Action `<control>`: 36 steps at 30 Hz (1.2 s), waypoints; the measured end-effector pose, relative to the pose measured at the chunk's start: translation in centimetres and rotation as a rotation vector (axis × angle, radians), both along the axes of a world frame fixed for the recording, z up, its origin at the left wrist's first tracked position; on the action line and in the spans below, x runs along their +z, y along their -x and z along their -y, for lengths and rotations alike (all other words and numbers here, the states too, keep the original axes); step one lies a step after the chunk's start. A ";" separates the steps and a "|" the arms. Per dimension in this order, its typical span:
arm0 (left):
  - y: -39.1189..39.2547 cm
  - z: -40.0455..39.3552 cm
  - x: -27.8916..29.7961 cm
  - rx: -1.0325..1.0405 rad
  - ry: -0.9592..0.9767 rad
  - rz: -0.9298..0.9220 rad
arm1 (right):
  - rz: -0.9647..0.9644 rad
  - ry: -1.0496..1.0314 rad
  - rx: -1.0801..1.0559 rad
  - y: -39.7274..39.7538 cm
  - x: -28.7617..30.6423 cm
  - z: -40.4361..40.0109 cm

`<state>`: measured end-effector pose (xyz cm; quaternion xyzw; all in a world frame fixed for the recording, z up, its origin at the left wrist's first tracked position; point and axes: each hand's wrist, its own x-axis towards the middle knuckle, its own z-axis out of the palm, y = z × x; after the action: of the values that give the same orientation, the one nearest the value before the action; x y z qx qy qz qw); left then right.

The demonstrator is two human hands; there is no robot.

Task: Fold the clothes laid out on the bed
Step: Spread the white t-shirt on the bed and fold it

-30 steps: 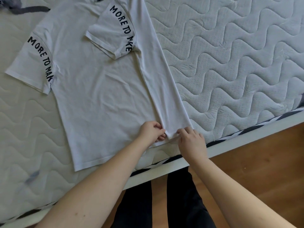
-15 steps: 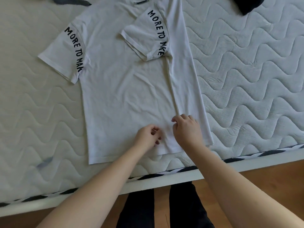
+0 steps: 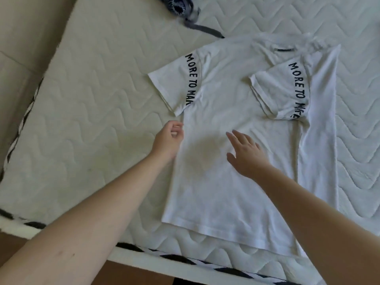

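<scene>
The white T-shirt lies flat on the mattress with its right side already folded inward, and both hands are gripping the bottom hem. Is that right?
Not quite. In the head view neither hand is at the hem: the left hand sits at the white T-shirt's left edge below the sleeve, and the right hand hovers open over its middle. The rest holds; the shirt lies on the mattress.

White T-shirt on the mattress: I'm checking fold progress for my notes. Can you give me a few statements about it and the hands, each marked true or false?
1. The right side of the white T-shirt is folded inward, its right sleeve lying on the shirt's body. True.
2. The left sleeve is folded in too. False: it lies spread out on the mattress.
3. The right hand grips the bottom hem. False: it is over the shirt's middle, fingers straight.
4. The left hand is at the shirt's left edge, below the left sleeve. True.
5. A dark garment lies beyond the shirt. True.
</scene>
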<state>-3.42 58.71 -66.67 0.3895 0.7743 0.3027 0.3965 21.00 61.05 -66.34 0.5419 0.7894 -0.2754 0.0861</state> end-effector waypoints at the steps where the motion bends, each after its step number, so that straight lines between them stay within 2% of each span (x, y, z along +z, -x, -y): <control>1: 1.2 -0.8 -0.2 0.025 0.005 -0.038 | 0.005 0.000 0.010 1.0 0.0 -0.9; 6: 6.1 -5.3 -1.3 0.137 0.060 -0.091 | 0.012 0.000 0.013 4.8 -0.5 -5.4; 9: 8.5 -7.8 -1.5 0.152 0.087 -0.096 | -0.002 0.072 -0.024 6.3 -1.1 -7.4; 15: 11.6 -11.6 -2.0 0.058 0.135 -0.139 | 0.045 0.027 -0.095 9.0 -2.5 -12.9; 20: 12.9 -14.8 -2.6 -0.077 0.079 -0.210 | 0.147 0.143 -0.147 11.4 -6.1 -14.2; 26: 14.3 -18.6 -4.1 0.104 0.112 -0.042 | 0.161 0.096 -0.142 11.1 -8.3 -14.3; 29: 14.3 -19.4 -4.1 0.119 0.130 -0.089 | 0.163 0.084 -0.133 11.1 -8.8 -14.3; 32: 13.1 -20.0 -3.3 0.097 0.079 -0.143 | 0.144 0.074 -0.129 11.0 -9.1 -14.4; 36: 9.9 -20.6 -0.8 0.164 -0.091 -0.002 | 0.102 0.096 -0.125 10.8 -8.9 -14.4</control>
<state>-13.31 79.30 -67.45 0.3428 0.7893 0.3686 0.3516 10.17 75.47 -75.24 0.5987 0.7345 -0.2897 0.1347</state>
